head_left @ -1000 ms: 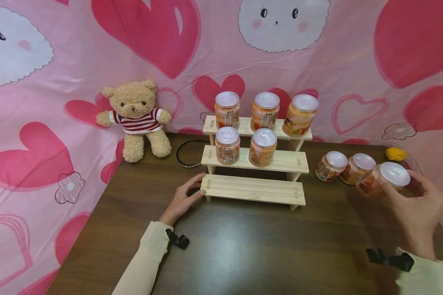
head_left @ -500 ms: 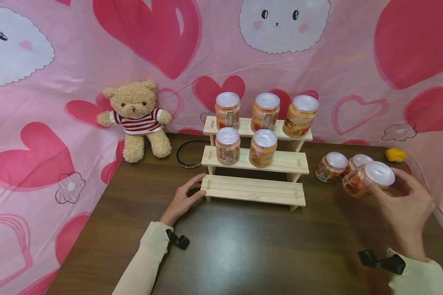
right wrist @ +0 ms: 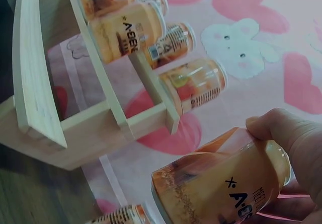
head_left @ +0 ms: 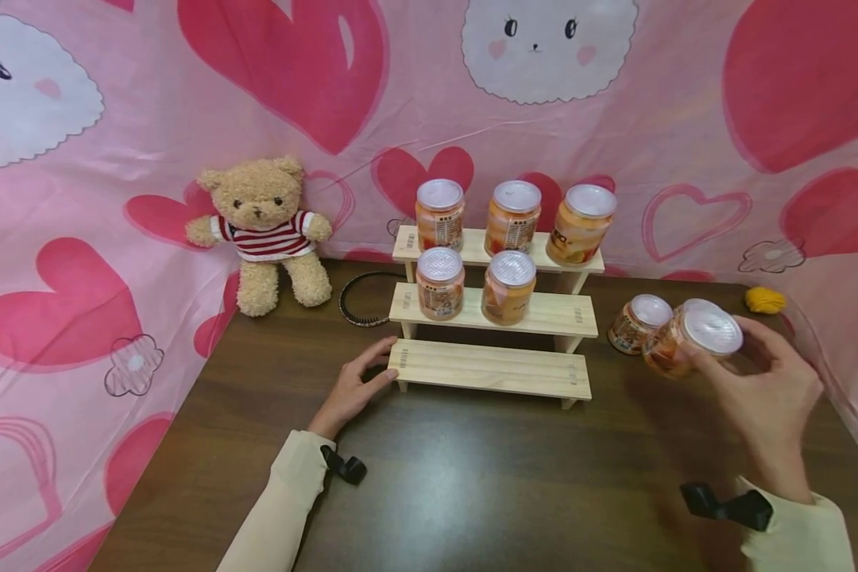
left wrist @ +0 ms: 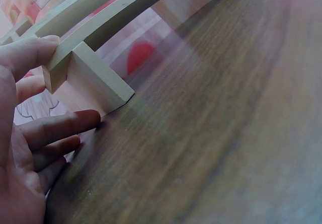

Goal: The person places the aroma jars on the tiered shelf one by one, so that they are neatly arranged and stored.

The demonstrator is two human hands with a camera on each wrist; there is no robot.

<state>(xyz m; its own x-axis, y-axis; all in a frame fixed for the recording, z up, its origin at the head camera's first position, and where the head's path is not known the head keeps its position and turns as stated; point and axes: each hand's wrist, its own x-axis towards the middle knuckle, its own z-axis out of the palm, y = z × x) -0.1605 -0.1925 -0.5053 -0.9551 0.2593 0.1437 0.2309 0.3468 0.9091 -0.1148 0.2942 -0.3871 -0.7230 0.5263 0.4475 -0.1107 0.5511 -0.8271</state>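
Observation:
My right hand (head_left: 768,397) grips a jar of orange fruit (head_left: 668,345) with a clear lid, thumb on the near side and fingers behind. The right wrist view shows this fruit jar (right wrist: 216,183) tilted, its label facing the camera. It is held to the right of a three-step wooden display stand (head_left: 489,367). My left hand (head_left: 350,393) holds the left end of the lowest step. In the left wrist view the stand's end (left wrist: 95,78) is between a fingertip on top and a finger below, with the other fingers extended over the table.
Three jars stand on the top step (head_left: 472,245) and two on the middle step (head_left: 558,310). Another jar (head_left: 636,326) stands on the brown table (head_left: 429,485), beside the held one. A teddy bear (head_left: 260,230), a black headband (head_left: 353,298) and a yellow item (head_left: 765,299) lie further back.
My right hand has carried the fruit jar leftward and slightly back, so it now covers a jar behind it. My left hand has stayed at the stand.

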